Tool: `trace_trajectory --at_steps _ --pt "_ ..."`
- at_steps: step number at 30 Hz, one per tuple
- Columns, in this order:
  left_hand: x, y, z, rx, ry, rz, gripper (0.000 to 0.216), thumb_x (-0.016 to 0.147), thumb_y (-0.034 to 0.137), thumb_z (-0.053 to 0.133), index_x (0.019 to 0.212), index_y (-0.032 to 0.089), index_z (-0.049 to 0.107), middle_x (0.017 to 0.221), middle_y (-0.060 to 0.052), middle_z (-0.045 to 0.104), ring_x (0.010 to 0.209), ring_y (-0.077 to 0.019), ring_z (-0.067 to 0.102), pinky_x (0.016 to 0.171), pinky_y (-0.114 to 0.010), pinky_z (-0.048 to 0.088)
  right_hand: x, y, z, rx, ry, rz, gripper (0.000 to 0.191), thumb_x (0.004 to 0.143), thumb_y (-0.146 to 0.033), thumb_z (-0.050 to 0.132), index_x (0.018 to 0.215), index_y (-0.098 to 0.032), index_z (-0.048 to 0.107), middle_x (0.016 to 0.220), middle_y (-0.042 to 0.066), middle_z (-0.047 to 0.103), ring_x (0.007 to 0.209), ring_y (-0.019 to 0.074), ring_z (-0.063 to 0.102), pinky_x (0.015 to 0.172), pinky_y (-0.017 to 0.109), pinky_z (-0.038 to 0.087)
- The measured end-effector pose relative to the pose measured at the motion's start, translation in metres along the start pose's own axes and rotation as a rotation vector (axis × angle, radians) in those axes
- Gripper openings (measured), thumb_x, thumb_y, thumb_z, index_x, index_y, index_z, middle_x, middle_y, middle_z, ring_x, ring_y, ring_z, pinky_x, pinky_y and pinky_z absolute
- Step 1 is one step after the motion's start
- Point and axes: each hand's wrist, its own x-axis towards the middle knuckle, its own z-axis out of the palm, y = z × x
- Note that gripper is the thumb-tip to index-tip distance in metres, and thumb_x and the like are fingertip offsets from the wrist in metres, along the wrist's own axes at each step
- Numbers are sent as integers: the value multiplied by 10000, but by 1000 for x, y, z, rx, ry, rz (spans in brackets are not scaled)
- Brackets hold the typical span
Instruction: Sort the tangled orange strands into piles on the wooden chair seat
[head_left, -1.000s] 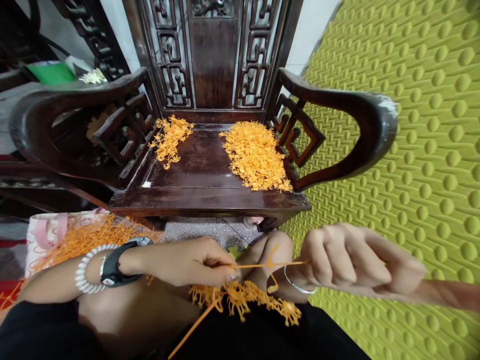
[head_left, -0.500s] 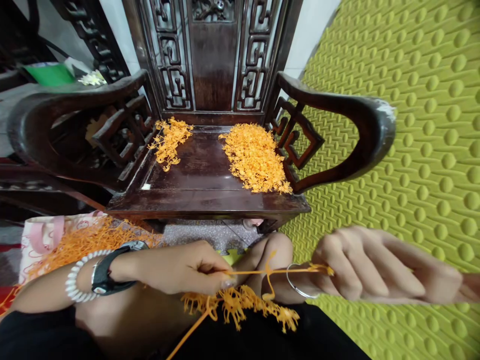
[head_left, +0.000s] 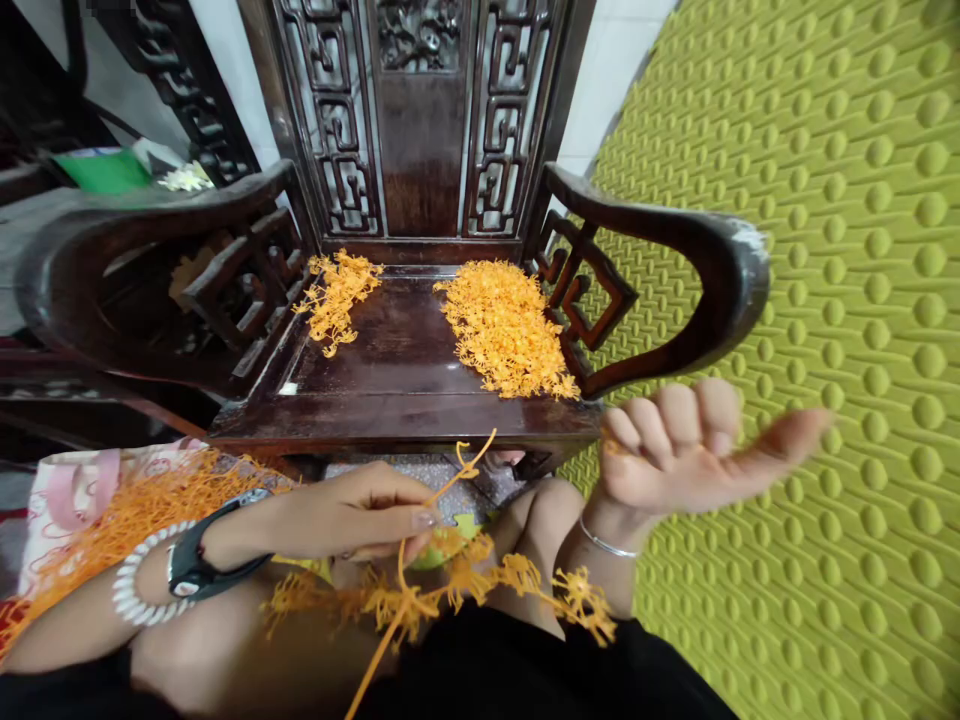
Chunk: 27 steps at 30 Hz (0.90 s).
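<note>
The left hand (head_left: 341,518) pinches a thin orange strand (head_left: 469,468) between thumb and fingers, its forked free end rising just beyond the tips. Below those fingers, a string of fringed orange pieces (head_left: 405,605) crosses over the lap (head_left: 472,675). The right hand (head_left: 679,455) is well apart to their right, palm turned up, fingers curled in, thumb stretched away; orange shows at its outer edge, and I cannot tell whether it grips anything. Ahead of both sets of fingers, 2 heaps, a larger pile (head_left: 510,330) and a smaller pile (head_left: 335,300), sit on the chair seat (head_left: 397,350). The step seems to be steadying the strand with 1 hand; any further pull would call for right fingertips at its free end.
</note>
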Motion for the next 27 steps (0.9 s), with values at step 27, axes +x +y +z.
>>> trace_trajectory --at_steps 27 --pt "1 12 -9 30 339 144 349 960 394 408 777 158 588 583 43 415 520 -86 353 500 -216 268 89 101 -22 -319 162 150 343 805 -512 616 710 -187 564 428 -93 279 355 42 225 370 197 214"
